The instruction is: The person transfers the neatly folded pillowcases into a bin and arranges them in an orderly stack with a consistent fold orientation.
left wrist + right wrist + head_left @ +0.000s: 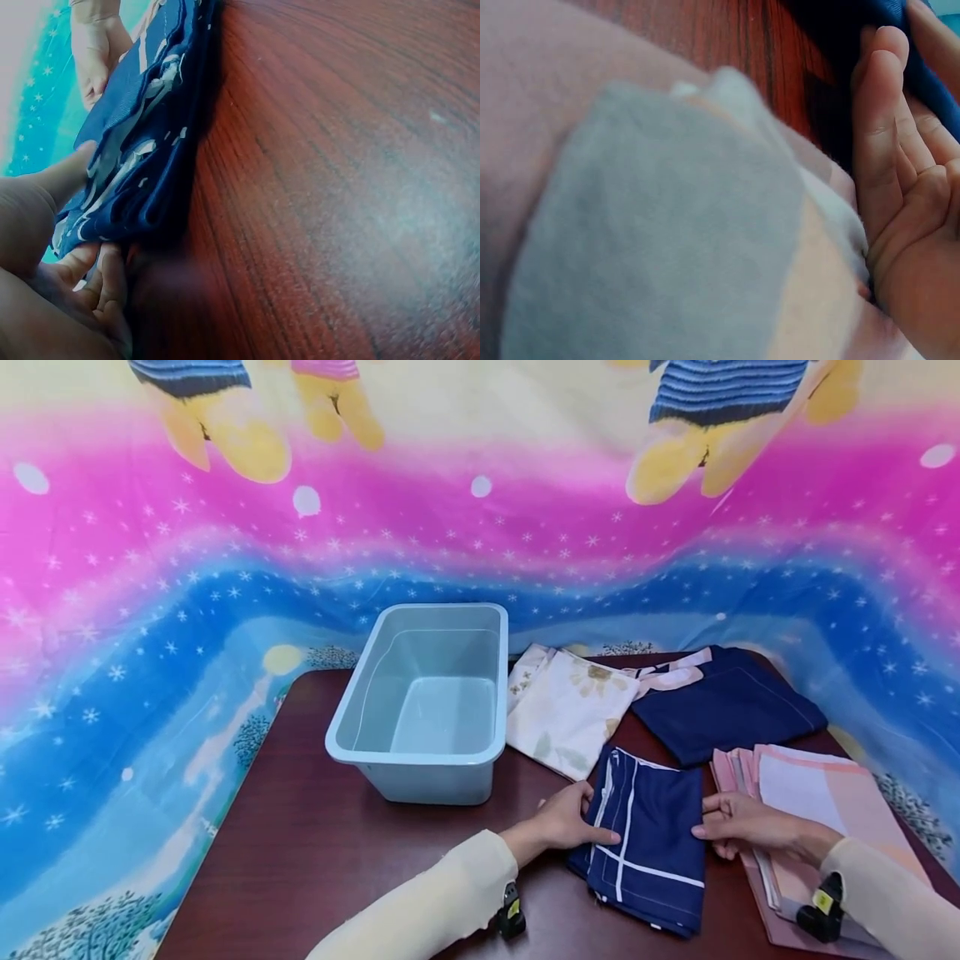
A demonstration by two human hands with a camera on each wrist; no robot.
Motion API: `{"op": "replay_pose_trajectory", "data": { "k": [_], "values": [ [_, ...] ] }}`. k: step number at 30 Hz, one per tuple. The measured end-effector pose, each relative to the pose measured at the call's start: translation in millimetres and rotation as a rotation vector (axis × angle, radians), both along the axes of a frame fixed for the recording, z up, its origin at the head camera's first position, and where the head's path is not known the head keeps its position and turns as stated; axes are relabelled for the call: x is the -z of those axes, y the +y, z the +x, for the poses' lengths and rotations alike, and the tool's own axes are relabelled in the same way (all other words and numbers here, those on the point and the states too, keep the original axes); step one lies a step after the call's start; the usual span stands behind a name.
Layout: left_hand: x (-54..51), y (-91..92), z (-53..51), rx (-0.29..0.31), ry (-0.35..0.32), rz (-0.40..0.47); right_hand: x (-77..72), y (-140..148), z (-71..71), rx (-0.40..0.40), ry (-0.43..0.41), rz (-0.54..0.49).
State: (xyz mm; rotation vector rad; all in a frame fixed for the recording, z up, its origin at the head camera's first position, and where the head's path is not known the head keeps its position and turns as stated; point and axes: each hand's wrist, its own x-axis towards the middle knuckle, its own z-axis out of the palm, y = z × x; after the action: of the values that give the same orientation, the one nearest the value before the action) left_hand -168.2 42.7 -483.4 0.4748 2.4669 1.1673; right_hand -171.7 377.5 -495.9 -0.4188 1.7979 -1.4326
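Note:
A folded navy cloth with white lines [660, 835] lies on the table. At its left edge the left hand [562, 818] grips it, thumb on top and fingers beneath; the left wrist view shows the layered edge of the cloth [142, 150] between thumb and fingers of that hand [52, 232]. On the opposite edge, the right hand [750, 824] holds the cloth with its thumb at the border and fingers bent below. In the right wrist view that hand [922, 187] is beside the navy cloth [930, 90].
A pale blue plastic tub [420, 760] stands left of the cloths. Behind lie a white floral cloth [577, 710] and another navy cloth [735, 702]. A pink and white folded cloth [832, 793] lies at the right, under the right forearm. Brown table [315, 827].

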Motion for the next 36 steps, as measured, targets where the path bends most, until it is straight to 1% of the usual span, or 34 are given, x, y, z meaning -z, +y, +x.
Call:
{"op": "replay_pose_trajectory", "data": {
  "k": [2,6,10,13,17,19,21,24,25,27,29,32,34,36],
  "values": [
    [0.3,0.8,2.6,-0.005,0.030,-0.043,0.9,0.4,1.8,-0.018,0.004,-0.039],
    [0.2,1.5,4.8,-0.011,0.037,-0.074,1.4,1.4,5.4,-0.027,0.046,-0.057],
    [-0.7,2.0,5.0,-0.012,0.038,-0.083,1.5,3.1,7.8,-0.016,0.091,-0.040],
    [-1.7,2.4,5.2,-0.017,0.035,-0.092,0.6,3.1,8.1,-0.008,0.093,-0.020],
    [-3.8,2.9,5.3,-0.004,0.055,-0.129,-1.5,1.7,7.2,0.001,0.108,-0.003],
    [-5.1,3.0,4.6,0.010,0.075,-0.147,-2.2,-0.1,6.5,0.002,0.110,-0.010],
    [-5.7,2.6,3.8,0.019,0.085,-0.160,-3.2,-2.2,6.2,0.007,0.080,-0.015],
    [-6.3,1.2,2.7,0.023,0.098,-0.166,-5.5,-5.2,7.9,0.009,-0.003,-0.025],
    [-6.0,0.8,2.4,0.025,0.093,-0.148,-6.7,-5.7,8.9,0.010,-0.034,-0.018],
    [-5.4,0.1,3.0,0.030,0.062,-0.090,-9.7,-6.1,11.5,0.015,-0.073,0.018],
    [-5.2,-0.5,4.5,0.035,0.009,0.007,-13.4,-5.8,14.4,0.032,-0.087,0.072],
    [-4.7,-0.8,7.7,0.036,-0.083,0.158,-19.3,-4.6,17.4,0.064,-0.072,0.145],
    [-5.2,-0.1,9.3,0.024,-0.149,0.255,-23.2,-2.8,18.5,0.077,-0.054,0.143],
    [-5.7,0.8,10.1,0.005,-0.204,0.328,-26.2,-0.8,19.0,0.070,-0.033,0.123]
  ]
}}
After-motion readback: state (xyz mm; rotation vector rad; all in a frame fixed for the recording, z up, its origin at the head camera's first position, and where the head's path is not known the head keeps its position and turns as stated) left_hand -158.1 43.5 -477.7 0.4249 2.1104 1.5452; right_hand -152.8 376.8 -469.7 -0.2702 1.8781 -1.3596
